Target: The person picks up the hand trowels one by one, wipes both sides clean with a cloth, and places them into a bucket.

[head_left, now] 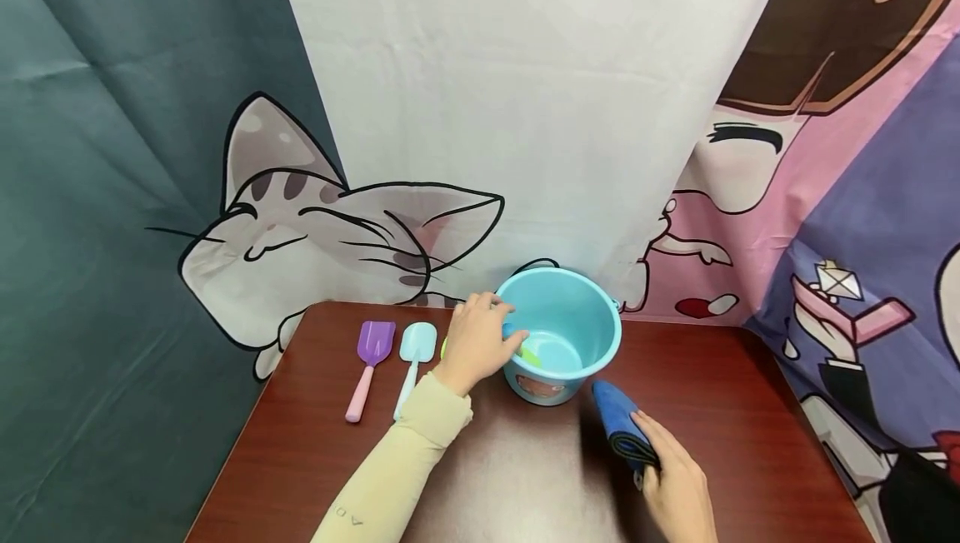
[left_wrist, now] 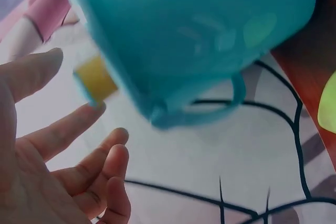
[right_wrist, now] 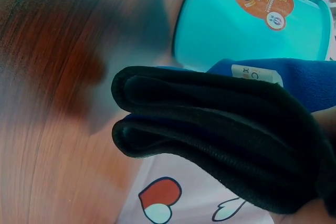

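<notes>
My left hand (head_left: 476,343) is at the left rim of a light blue bucket (head_left: 592,351). In the left wrist view its fingers are spread, beside a small yellow and blue end (left_wrist: 97,80) of something at the rim. The thumb is apart from that end; the index fingertip is close to it or touching. A green piece (head_left: 529,357) shows inside the bucket; whether it belongs to the same thing I cannot tell. To the right of the bucket, my right hand (head_left: 678,476) grips a folded blue cloth (head_left: 618,414) with black edging (right_wrist: 210,114) and a white tag.
A purple scoop with a pink handle (head_left: 375,343) and a light blue scoop (head_left: 417,343) lie left of the bucket. Another lime green thing (left_wrist: 328,106) is mostly hidden behind my left hand in the head view. Printed curtains (head_left: 525,110) rise behind the brown table (head_left: 300,460).
</notes>
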{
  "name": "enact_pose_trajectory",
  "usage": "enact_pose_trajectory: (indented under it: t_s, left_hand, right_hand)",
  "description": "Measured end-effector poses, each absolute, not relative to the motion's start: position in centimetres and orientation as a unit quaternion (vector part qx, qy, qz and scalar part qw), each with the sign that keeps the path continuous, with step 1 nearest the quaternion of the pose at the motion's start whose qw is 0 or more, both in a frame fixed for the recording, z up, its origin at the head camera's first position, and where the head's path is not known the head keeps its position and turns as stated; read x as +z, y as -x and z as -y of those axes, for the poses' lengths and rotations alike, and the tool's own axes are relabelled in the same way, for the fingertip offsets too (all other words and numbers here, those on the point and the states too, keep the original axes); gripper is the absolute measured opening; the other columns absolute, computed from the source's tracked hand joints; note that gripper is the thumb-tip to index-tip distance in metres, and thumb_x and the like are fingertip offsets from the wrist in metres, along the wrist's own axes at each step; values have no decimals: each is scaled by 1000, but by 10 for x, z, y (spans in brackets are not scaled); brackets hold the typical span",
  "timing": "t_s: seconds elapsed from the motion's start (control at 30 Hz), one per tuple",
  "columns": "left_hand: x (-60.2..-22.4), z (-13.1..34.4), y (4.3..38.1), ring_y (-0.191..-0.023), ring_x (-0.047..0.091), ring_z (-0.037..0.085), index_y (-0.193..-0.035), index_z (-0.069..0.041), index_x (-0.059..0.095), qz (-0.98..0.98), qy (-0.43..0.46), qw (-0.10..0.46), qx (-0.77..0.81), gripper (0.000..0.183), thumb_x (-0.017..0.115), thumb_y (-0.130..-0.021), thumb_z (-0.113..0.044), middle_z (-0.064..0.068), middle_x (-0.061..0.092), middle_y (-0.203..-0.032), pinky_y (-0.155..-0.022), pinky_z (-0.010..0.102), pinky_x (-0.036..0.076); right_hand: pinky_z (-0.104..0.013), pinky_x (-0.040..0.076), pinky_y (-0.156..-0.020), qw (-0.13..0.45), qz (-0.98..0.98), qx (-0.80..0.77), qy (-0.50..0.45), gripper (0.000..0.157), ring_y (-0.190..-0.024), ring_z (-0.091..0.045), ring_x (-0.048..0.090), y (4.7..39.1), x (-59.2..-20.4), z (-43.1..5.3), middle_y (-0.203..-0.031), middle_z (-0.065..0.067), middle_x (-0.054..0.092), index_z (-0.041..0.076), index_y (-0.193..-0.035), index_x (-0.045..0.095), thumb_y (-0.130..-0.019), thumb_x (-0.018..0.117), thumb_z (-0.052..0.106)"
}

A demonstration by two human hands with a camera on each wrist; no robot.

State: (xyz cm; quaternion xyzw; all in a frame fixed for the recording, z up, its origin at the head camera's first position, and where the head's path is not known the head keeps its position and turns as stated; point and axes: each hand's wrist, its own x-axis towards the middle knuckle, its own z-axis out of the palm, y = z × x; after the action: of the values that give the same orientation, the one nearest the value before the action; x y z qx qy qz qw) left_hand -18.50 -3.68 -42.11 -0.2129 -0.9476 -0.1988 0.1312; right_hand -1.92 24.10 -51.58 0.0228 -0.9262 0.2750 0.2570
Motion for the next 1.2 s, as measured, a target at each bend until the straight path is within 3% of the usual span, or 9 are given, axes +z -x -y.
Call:
enact_pose_trajectory:
  t_s: [0.17,0.3,0.4,0.6,0.77,0.9,1.2]
  left_hand:
    - [-421,63,183,-114,57,29,-122,-9,72,932,180,154,-274,47,73,-90,-44,10,64,-122,-84,45,43]
    - [-423,83,179,-117,58,31,-123,-10,71,928,148,158,-303,46,71,-91,-43,11,63,-125,-88,48,46]
    - [-426,99,177,-120,58,31,-125,-9,70,928,116,144,-324,45,71,-93,-39,12,63,-127,-93,51,46]
    - [-445,139,174,-111,62,34,-128,-6,67,931,26,100,-351,44,71,-93,-31,17,64,-125,-91,51,49]
    - [-474,178,174,-114,61,42,-129,-1,65,938,-55,66,-336,46,68,-94,-30,23,66,-123,-92,55,47]
    - [-497,208,176,-114,60,45,-128,4,64,934,-105,37,-340,46,65,-95,-27,26,66,-122,-92,57,47]
    - [-519,243,174,-113,58,49,-122,8,66,924,-155,-19,-349,43,64,-95,-26,27,66,-120,-93,59,45]
  right_hand:
    - [-28,40,-84,250,932,263,-12,75,-123,11,45,20,-516,-239,-129,-1,67,18,-128,70,-62,62,-17]
    - [-28,40,-83,248,932,264,-13,75,-123,13,43,21,-516,-239,-130,0,67,18,-129,69,-62,61,-17]
    - [-24,37,-85,250,929,272,-17,76,-124,19,36,22,-515,-239,-130,-2,67,17,-129,69,-62,61,-18]
    - [-25,36,-87,252,928,273,-19,76,-124,11,44,21,-513,-239,-130,-2,67,17,-129,69,-62,61,-18]
    - [-29,37,-86,249,928,277,-17,76,-125,20,35,20,-513,-239,-131,0,66,18,-129,69,-62,62,-18]
    - [-25,36,-88,251,927,278,-15,77,-125,19,36,20,-514,-239,-131,1,66,19,-129,69,-62,62,-19]
    - [-27,38,-80,266,925,269,-24,81,-124,23,31,19,-517,-240,-129,1,67,19,-128,70,-58,59,-18]
